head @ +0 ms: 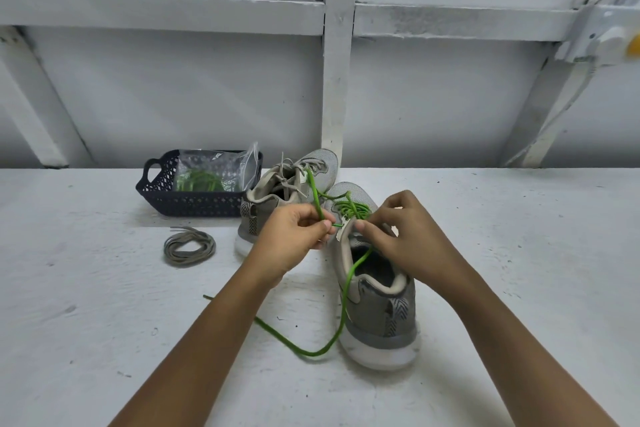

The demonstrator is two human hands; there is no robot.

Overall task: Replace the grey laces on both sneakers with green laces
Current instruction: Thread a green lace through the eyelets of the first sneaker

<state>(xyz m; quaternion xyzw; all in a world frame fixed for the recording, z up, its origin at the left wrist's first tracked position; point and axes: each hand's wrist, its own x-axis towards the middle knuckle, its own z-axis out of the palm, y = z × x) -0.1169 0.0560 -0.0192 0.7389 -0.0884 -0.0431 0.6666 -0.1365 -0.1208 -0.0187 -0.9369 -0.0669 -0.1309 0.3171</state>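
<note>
Head camera shows us the bright green cord lace (346, 291) partly threaded through the nearer grey mesh sneaker (381, 322) on the white table (86, 305). Our left hand (294, 239) pinches its tip, and our right hand (412, 239) pinches the sneaker's eyelet edge. Behind stands the second grey-laced sneaker (277, 191). A coiled grey lace (189, 246) and a dark lattice basket (194, 201) lie to the left.

Basket (194, 199) left of sneakers (375, 291), behind coiled lace (189, 246)

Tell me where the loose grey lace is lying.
In the head view, the coiled grey lace lies on the table, left of the far sneaker, in front of the dark basket.
</note>
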